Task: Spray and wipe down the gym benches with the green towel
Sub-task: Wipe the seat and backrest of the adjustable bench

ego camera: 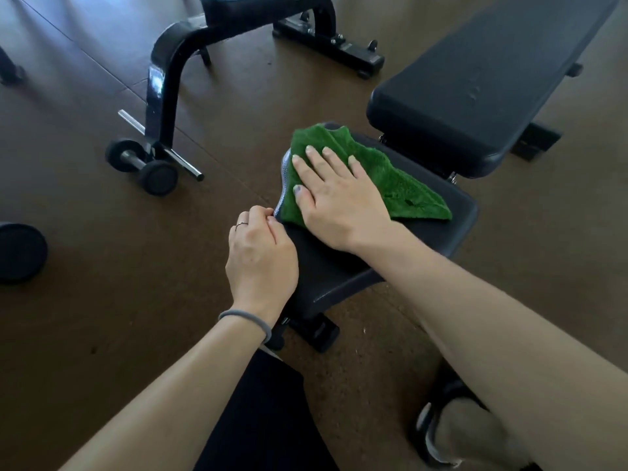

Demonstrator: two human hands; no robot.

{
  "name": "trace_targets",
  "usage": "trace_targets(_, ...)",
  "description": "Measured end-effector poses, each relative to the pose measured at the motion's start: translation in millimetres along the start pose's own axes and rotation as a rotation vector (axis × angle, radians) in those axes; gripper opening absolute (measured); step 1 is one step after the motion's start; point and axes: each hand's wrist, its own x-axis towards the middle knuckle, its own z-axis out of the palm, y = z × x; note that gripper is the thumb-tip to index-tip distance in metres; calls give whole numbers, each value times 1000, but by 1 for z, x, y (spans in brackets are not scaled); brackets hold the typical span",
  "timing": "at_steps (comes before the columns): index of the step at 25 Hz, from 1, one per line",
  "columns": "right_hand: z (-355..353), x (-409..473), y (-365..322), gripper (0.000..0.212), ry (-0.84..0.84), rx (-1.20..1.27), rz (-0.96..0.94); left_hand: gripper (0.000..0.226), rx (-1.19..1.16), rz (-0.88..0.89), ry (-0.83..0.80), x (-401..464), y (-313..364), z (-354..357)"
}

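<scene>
A person's right hand (331, 195) lies flat on a green towel (373, 178) at the centre of the frame, fingers straight and spread, pressing the cloth onto the black seat pad (438, 226) of a gym bench. The towel is crumpled and spread across the far half of the seat, its left edge draped over the pad's left side and its right corner reaching toward the pad's right edge. The left hand (260, 253), just left of centre, has its fingers curled over the near left edge of the same seat pad, gripping it; a thin ring (241, 225) shows on one finger and a grey hair tie (246, 319) circles the wrist. Both bare forearms reach in from the bottom of the frame.

Beyond the seat, the bench's long black back pad (489, 86) runs toward the upper right corner, separated from the seat by a narrow gap. In the upper left of the frame stands a second bench frame (170, 79) in black metal, with small wheels (158, 176) resting on the brown floor (102, 266). A dark round weight (20, 253) sits at the left edge. At lower right, a foot in a dark sandal (441, 423) rests on the floor
</scene>
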Motion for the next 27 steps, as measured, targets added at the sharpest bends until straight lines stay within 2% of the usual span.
trace_targets(4, 7, -56, -6, 60, 9, -9, -103, 30, 2, 0, -16, 1, -1, -1)
trace_targets(6, 1, -24, 2, 56, -5, 5, -119, 32, 60, 35, -34, 2, 2, -1)
trace_targets(9, -6, 32, 17, 56, -2, 17, -33, 37, 201, 151, -31, 3, 13, 2)
trace_targets(13, -7, 46, 50, 58, 13, 4, 59, 36, 229, 93, -41, 6, 22, 2)
trace_targets(18, -15, -47, 77, 60, 90, -9, 326, 39, 356, 183, -50, 3, 24, 4)
trace_targets(21, -9, -98, 65, 61, 94, -35, 360, 43, 467, 181, -90, 6, 30, 11)
trace_targets(27, -21, -2, 86, 61, 9, 35, 275, 33, 407, 153, -82, 8, 32, 9)
